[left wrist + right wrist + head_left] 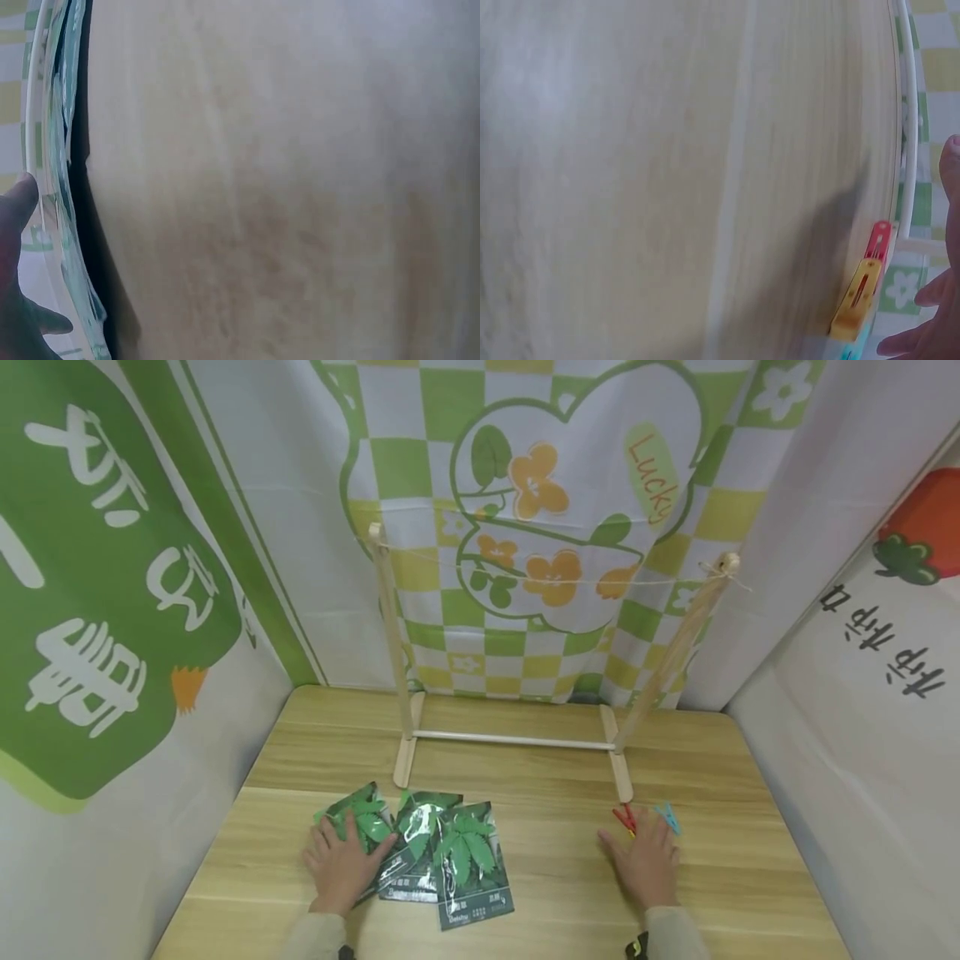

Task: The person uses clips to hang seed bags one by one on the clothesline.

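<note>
Three green flat packets printed with leaves lie overlapping on the table: a left packet [369,814], a middle packet [411,887] and a right packet [474,868]. My left hand [341,864] rests over the left packet with its fingers spread, covering part of it. On the other side, my right hand [647,867] hovers or rests over small clothespins, its fingers extended. Beyond its fingertips show a red clothespin [624,817] and a blue clothespin [667,818]. A yellow clothespin [855,300] stands out in the right wrist view, partly overlapping the red one.
Behind the packets stands a wooden frame [393,635] with two uprights, a white crossbar [513,741] low down and a string [517,578] tied between the tops. The wooden table [555,827] ends at a checked curtain [405,468]; printed cloth walls flank both sides.
</note>
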The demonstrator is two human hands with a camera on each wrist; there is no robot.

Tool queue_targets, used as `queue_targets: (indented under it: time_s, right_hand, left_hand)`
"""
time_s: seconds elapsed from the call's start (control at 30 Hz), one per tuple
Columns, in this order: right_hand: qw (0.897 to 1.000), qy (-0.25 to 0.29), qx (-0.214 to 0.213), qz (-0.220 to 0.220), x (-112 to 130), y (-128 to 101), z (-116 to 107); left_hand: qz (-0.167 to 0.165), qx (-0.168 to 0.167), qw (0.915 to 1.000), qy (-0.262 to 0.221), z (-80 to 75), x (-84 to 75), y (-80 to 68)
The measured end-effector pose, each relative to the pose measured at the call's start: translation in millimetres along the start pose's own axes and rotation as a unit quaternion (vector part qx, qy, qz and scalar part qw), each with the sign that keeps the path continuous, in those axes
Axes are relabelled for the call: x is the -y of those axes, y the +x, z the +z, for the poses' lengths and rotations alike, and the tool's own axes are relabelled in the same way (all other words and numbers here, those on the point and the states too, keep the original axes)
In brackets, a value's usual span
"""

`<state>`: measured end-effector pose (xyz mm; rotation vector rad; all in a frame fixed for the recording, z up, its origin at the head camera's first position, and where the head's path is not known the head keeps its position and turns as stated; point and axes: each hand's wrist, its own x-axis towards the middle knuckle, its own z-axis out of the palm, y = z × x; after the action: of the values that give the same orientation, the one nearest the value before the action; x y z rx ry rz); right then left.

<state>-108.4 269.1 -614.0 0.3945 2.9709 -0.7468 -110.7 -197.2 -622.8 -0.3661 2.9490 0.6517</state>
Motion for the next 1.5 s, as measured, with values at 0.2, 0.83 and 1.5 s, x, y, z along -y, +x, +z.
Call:
queue_targets:
  time_s: [0.2,0.83,1.5]
  right_hand:
    - [1.000,0.019,0.016,0.012,-7.3,0.8,-3.9]
    - [1.000,0.017,-0.004,0.020,-6.6,-1.3,-6.4]
    - [0.999,-0.017,-0.024,0.020,-16.6,1.1,-0.7]
  left_hand:
    - [-0.017,0.000,0.9999,-0.002,-5.3,3.2,-0.5]
    - [-0.044,-0.033,0.9985,-0.008,-12.8,2.6,2.7]
    - [-0.100,-0.051,0.9937,0.006,-14.2,-2.6,9.1]
